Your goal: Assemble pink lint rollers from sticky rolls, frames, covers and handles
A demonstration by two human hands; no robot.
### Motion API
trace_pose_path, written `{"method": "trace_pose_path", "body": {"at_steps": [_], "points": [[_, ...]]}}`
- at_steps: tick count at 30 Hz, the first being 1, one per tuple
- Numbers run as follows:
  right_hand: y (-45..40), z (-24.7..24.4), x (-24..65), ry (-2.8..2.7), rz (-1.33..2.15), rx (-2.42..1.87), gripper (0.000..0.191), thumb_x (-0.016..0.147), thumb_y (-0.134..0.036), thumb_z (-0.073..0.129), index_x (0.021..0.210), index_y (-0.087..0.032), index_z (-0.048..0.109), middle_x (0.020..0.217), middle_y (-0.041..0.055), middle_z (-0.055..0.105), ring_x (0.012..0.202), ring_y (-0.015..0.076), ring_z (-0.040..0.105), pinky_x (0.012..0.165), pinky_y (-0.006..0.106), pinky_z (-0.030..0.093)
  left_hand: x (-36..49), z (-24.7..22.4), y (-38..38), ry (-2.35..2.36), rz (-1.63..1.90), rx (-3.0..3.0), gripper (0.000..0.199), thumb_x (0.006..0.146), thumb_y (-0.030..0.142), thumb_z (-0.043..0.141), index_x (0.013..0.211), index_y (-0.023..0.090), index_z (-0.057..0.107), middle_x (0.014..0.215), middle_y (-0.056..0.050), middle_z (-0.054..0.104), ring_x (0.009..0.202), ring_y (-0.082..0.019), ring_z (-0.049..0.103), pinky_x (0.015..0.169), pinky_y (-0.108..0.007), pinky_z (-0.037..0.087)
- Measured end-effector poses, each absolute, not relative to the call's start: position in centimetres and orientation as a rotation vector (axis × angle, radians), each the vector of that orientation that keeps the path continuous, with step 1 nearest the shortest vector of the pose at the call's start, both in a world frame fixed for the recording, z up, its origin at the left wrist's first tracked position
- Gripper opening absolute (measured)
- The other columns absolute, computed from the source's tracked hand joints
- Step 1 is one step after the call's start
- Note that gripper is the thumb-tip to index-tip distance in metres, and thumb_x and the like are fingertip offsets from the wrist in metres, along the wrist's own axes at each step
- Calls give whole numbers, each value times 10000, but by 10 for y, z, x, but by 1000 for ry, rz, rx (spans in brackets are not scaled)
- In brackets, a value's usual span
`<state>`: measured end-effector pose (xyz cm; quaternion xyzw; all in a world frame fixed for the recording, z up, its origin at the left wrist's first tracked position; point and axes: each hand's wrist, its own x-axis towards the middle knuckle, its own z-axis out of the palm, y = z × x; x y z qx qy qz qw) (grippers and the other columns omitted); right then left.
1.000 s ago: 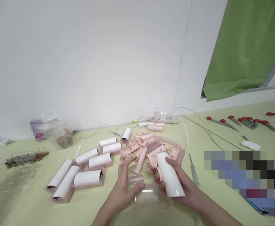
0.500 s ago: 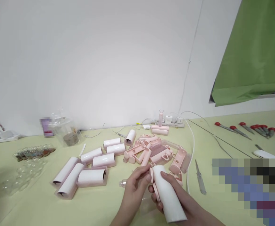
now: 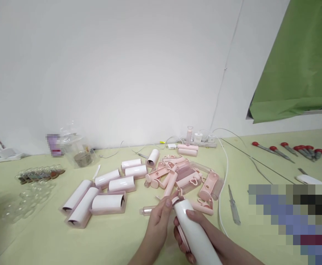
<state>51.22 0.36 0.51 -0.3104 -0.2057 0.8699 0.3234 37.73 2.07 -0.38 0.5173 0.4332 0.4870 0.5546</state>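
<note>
My right hand (image 3: 202, 224) is wrapped around a glossy white cylinder (image 3: 198, 233) with a pink plastic part (image 3: 182, 235) along its left side. The cylinder tilts, its lower end running off the bottom edge of the view. At the top shows a pink end with a small loop (image 3: 180, 191). My left hand (image 3: 160, 221) is beside that end, thumb and fingers drawn together close to the loop; whatever lies between them is hidden. Just left of it lies a clear tube (image 3: 147, 210). Behind both hands spreads a pile of pink plastic holders (image 3: 187, 180) and clear tubes.
Several white rolls in pink trays (image 3: 108, 203) lie to the left. Farther left are clear domed pieces (image 3: 28, 200) and a plastic tub (image 3: 82, 158). A white cable (image 3: 227, 173), a screwdriver (image 3: 234, 208) and red-handled tools (image 3: 272, 149) are on the right, a power strip (image 3: 205, 143) behind.
My left hand has shifted slightly, its fingers now lower against the pink end. The white cylinder has moved a little down and right, turning more of its pink end into view.
</note>
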Motion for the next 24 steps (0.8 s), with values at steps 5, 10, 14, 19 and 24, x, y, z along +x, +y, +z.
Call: {"method": "trace_pose_path", "body": {"at_steps": [5,10,14,19,24], "points": [[2,0,512,-585,2333,-775,365,831,-422,433,765,-109,608,617,40,590,535,117,561,484,203,415,376,-5,18,962,1060,1251,536,797,536,414,1186,185,531,729,-44,651,727,-185,624,641,-268,527],[2,-2,516,-506,2447,-800,376,749,-465,514,749,-102,612,614,42,601,495,99,570,459,168,409,370,-3,14,888,1058,1417,438,857,463,350,1172,224,538,1122,-54,583,1041,-213,524,908,-331,431],[2,-3,517,-581,2458,-798,401,749,-481,495,732,-98,612,589,47,596,482,108,569,422,172,409,365,-5,14,800,1009,1604,379,893,394,308,1186,270,514,1260,-25,483,1176,-190,408,1023,-336,299],[3,-7,516,-729,2412,-872,458,745,-505,456,572,-98,578,502,27,550,397,88,513,387,173,387,368,-7,15,724,1082,1641,382,811,341,526,1185,259,518,1243,-52,505,1176,-222,415,999,-348,334],[1,-11,517,-759,2370,-854,425,730,-481,460,581,-99,568,502,24,527,412,86,500,384,171,352,373,-5,10,729,1063,1460,401,785,359,555,1165,231,541,1211,-67,549,1107,-243,491,967,-380,385]]}}
